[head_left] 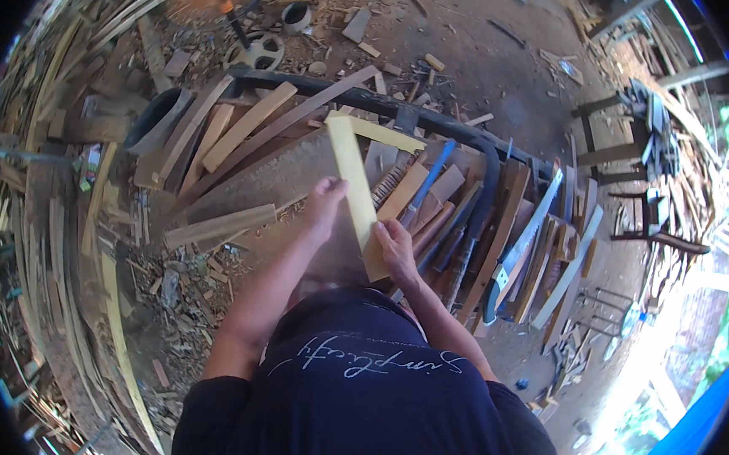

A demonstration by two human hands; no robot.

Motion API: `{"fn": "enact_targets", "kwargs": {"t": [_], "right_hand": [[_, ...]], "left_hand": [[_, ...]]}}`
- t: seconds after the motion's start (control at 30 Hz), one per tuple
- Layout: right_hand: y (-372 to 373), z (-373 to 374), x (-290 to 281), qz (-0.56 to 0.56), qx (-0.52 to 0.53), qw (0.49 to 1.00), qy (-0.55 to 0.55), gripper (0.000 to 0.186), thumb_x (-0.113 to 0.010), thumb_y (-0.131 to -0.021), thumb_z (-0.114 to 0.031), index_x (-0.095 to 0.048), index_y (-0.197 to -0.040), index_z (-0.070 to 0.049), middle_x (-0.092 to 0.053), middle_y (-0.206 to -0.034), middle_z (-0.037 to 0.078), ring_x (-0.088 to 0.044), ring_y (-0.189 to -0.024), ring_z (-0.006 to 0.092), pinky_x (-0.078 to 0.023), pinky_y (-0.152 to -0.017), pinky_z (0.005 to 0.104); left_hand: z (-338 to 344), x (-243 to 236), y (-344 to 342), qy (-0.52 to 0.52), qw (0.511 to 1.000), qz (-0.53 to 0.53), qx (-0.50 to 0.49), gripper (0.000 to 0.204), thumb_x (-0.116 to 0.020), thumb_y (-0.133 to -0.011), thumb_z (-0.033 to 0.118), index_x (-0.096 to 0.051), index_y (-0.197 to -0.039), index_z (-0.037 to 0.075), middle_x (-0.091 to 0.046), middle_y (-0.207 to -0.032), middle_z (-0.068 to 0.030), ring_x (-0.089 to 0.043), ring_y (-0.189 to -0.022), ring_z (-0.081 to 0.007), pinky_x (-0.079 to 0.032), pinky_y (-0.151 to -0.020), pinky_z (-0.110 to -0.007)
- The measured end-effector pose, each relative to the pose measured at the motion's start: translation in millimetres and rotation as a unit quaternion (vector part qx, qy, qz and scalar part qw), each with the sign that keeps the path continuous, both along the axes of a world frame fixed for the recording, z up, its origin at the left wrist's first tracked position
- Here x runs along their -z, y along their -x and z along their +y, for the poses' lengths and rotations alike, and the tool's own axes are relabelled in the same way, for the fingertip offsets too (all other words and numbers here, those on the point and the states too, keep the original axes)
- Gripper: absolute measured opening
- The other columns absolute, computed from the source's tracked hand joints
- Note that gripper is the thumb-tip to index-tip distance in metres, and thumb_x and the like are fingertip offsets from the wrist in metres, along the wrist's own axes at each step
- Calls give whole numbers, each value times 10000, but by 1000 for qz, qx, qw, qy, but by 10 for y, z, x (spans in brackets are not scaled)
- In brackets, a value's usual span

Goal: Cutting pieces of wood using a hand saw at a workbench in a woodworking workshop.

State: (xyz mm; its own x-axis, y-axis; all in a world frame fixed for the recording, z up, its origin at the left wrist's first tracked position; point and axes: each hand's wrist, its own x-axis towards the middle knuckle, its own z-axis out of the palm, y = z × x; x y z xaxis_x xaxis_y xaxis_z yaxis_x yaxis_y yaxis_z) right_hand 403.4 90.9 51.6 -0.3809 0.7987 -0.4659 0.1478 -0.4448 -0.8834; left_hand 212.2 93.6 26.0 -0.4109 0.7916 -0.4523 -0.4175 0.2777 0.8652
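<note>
Firmly, both hands (324, 203) (397, 247) grip smooth L-shaped wood (353, 172).

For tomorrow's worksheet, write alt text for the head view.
Seen from above, a person's left hand and right hand hold a pale yellow L-shaped wooden piece over a workbench strewn with planks, a handsaw and wood scraps.
</note>
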Motion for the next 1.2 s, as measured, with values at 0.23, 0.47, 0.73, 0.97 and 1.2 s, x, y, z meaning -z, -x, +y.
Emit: {"fn": "enact_targets", "kwargs": {"t": [0.23,0.47,0.73,0.97,1.2], "right_hand": [[-21,58,117,6,57,998,-26,210,-553,-1004,-200,-604,-1014,3,-598,-844,13,-523,-760,81,-450,-677,250],[47,-31,89,56,45,997,-10,162,-565,-992,-151,-575,-1083,-17,-608,-874,16,-548,-769,88,-450,-673,242],[564,-253,170,111,-56,988,90,349,-601,-949,-72,-417,-1246,-70,-591,-1094,105,-626,-945,193,-564,-768,346],[1232,-534,317,166,-63,956,235,373,-589,-935,-25,-359,-1226,-65,-572,-1130,138,-632,-993,273,-595,-782,433],[1769,-628,477,184,-31,967,173,499,-559,-912,36,-332,-1339,-89,-555,-1197,127,-620,-1043,268,-583,-823,434]], "left_hand": [[-683,-422,345,-10,909,385,161,253,-702,-872,192,-628,-1069,52,-643,-966,-69,-631,-893,-191,-522,-793,-334],[-1478,-499,1620,102,693,668,250,793,-816,-695,152,-443,-1395,153,-490,-1324,-123,-458,-1240,-321,-360,-1015,-495],[-1587,-325,2132,81,670,668,313,629,-808,-704,186,-546,-1275,139,-523,-1195,-107,-497,-1134,-330,-398,-945,-454],[-764,-460,1717,39,785,576,224,536,-747,-810,300,-556,-1255,70,-548,-1131,-168,-524,-1076,-354,-439,-930,-447],[-280,-260,1198,66,757,599,252,578,-748,-794,362,-550,-1234,43,-565,-1134,-207,-562,-1069,-382,-468,-903,-472]]}}
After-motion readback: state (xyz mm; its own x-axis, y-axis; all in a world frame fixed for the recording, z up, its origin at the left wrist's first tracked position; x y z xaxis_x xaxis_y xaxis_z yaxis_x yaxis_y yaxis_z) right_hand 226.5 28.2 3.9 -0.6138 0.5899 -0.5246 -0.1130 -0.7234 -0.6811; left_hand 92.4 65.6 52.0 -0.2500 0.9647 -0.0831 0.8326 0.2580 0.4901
